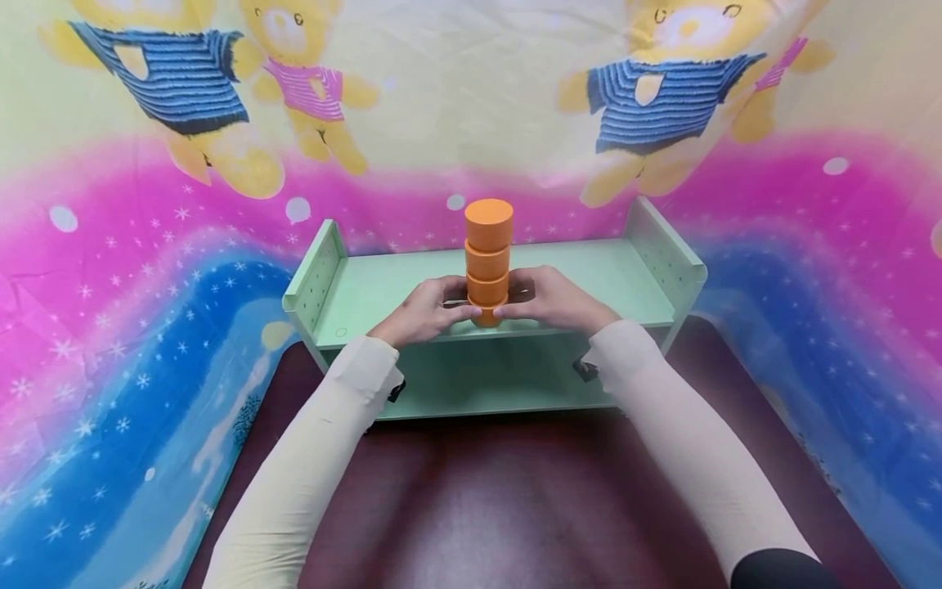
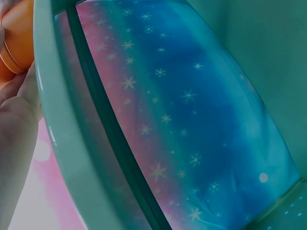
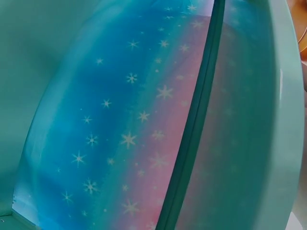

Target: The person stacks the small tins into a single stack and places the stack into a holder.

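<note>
A tall stack of orange cups (image 1: 489, 237) stands upright over the front part of the pale green shelf's upper board, in the head view. My left hand (image 1: 425, 311) grips its lowest part from the left, thumb across the front. From the right, my right hand (image 1: 553, 301) holds the same part, its thumb near the other one. Fingers behind the stack are hidden. Whether the base touches the board cannot be made out. The left wrist view catches a piece of the orange stack (image 2: 20, 36) at its edge; the right wrist view shows only a sliver (image 3: 301, 28).
The green two-level shelf (image 1: 397, 278) has raised side panels (image 1: 666, 241) at both ends. It stands on a dark red table (image 1: 471, 507). Behind and around hangs a printed cloth (image 1: 456, 98) with bears and snowflakes.
</note>
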